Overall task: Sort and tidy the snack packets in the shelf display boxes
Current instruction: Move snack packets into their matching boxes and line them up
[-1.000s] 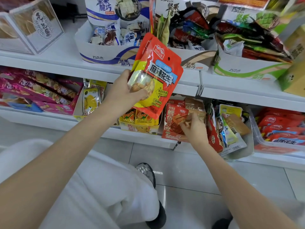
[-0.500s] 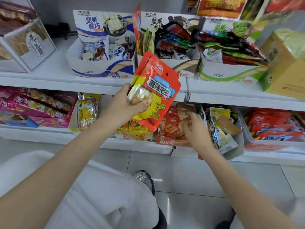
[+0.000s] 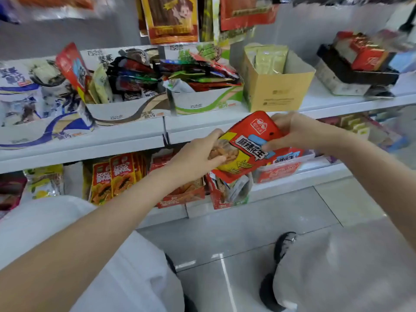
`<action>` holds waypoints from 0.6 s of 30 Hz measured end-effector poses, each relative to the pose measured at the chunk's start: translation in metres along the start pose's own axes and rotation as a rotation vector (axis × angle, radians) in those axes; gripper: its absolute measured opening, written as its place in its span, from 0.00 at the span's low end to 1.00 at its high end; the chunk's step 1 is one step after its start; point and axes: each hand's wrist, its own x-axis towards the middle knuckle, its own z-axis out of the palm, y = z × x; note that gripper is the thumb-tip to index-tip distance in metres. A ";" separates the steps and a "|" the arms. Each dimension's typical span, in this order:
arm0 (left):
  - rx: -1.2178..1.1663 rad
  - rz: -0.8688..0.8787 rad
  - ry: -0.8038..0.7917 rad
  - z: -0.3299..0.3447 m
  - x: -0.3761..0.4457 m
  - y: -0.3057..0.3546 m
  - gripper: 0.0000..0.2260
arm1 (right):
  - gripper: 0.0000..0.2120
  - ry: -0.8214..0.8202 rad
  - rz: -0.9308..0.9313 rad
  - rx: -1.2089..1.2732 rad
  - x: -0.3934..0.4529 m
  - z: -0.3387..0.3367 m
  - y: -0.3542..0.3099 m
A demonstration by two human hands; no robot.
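together both hands grip a glossy, crinkled red packet [image 3: 249, 149].

We hold a peanut packet [image 3: 247, 149] between our hands, left hand [image 3: 198, 156] at its lower left, right hand [image 3: 290, 131] at its upper right. Above the right hand a cardboard box [image 3: 279, 93] stands on the upper shelf [image 3: 135, 136]. Just behind and below the packet sit what seem matching packets [image 3: 286, 158] in a display box [image 3: 279, 172].
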 end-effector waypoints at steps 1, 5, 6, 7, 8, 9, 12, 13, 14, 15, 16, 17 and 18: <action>0.012 0.045 0.021 0.010 0.008 0.013 0.17 | 0.10 -0.026 0.027 -0.021 -0.005 -0.009 0.005; -0.063 0.052 0.030 0.052 0.048 0.049 0.17 | 0.03 0.273 0.028 -0.308 -0.013 -0.043 0.039; -0.051 0.021 0.000 0.060 0.058 0.050 0.18 | 0.04 0.373 0.017 -0.387 -0.014 -0.052 0.049; -0.017 -0.006 -0.042 0.068 0.066 0.049 0.18 | 0.05 0.447 -0.002 -0.439 -0.015 -0.059 0.058; 0.026 -0.017 -0.084 0.077 0.073 0.046 0.17 | 0.06 0.483 -0.024 -0.466 -0.014 -0.065 0.067; 0.066 -0.016 -0.121 0.086 0.079 0.042 0.15 | 0.06 0.480 -0.044 -0.482 -0.011 -0.069 0.078; 0.161 -0.021 -0.224 0.116 0.093 0.030 0.10 | 0.11 0.398 -0.067 -0.510 0.009 -0.067 0.113; 0.184 -0.016 -0.255 0.124 0.099 0.027 0.09 | 0.12 0.367 -0.072 -0.516 0.018 -0.065 0.125; 0.198 -0.011 -0.283 0.131 0.104 0.025 0.09 | 0.12 0.342 -0.066 -0.519 0.027 -0.064 0.136; 0.209 -0.009 -0.302 0.138 0.109 0.023 0.10 | 0.11 0.334 -0.054 -0.515 0.034 -0.063 0.144; 0.215 -0.006 -0.313 0.143 0.112 0.022 0.11 | 0.11 0.356 -0.033 -0.498 0.039 -0.063 0.149; 0.220 0.007 -0.315 0.147 0.115 0.021 0.14 | 0.10 0.403 -0.013 -0.473 0.043 -0.064 0.153; 0.231 0.027 -0.306 0.150 0.117 0.020 0.16 | 0.09 0.459 0.001 -0.454 0.046 -0.064 0.157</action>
